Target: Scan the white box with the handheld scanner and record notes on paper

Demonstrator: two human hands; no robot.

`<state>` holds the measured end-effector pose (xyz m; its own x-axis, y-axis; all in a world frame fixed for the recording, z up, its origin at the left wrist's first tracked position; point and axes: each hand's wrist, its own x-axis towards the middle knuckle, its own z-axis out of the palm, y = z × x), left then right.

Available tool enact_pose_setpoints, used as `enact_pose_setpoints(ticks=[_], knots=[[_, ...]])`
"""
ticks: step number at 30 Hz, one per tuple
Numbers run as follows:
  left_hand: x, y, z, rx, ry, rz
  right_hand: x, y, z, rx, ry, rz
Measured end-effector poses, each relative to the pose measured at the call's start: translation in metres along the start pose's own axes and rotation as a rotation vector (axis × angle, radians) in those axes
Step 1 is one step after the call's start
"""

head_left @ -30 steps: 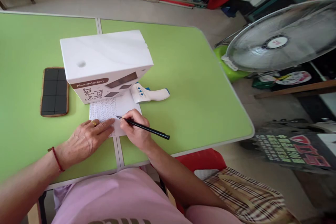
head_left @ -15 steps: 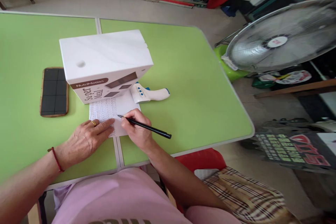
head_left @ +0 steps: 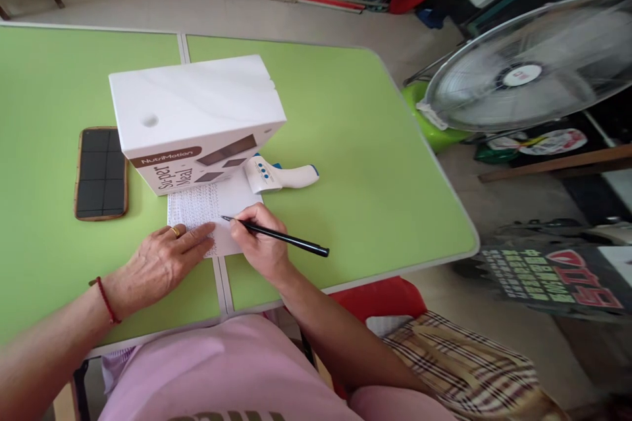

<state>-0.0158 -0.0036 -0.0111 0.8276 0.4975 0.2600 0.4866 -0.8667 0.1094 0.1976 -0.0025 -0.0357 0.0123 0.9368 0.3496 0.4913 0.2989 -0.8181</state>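
Observation:
My right hand [head_left: 261, 240] is closed around a black pen [head_left: 291, 241], whose tip points left at the paper. Under it lies a white sheet of paper [head_left: 232, 200], its left part filled with dense handwriting and its right part blank. My left hand [head_left: 165, 260] rests flat on the paper's lower left, fingers stretched out, with a ring on one finger. A white box [head_left: 197, 99] printed "NutriMotion" stands just behind and hides the paper's far edge. Right of the box, a white and blue handheld thermometer [head_left: 284, 175] touches the sheet's upper right corner.
A phone in a brown case [head_left: 101, 174] lies left of the box on the green table [head_left: 355, 145]. Beyond the table's right edge stands a large fan [head_left: 523, 72]. A red chair [head_left: 380, 299] and a plaid cloth [head_left: 469, 368] are at the front right.
The pen's back end has swung slightly right and up, while its tip stays near the same spot. My left hand has not visibly moved.

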Motion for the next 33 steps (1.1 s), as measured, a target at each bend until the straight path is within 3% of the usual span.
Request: enact_pose_setpoints(ticks=[24,30,33], knots=[[-0.0005,0.0001,0.0013,-0.006,0.006,-0.003,0.0004,0.0014,0.0024,-0.02,-0.023,-0.02],[-0.0002,-0.0006,0.0024,-0.025,0.005,-0.007,0.0005,-0.0009,0.0002,0.035,-0.003,0.046],[0.0,-0.0009,0.004,-0.025,-0.016,-0.008,0.0016,-0.0043,-0.0042,0.016,0.01,-0.001]])
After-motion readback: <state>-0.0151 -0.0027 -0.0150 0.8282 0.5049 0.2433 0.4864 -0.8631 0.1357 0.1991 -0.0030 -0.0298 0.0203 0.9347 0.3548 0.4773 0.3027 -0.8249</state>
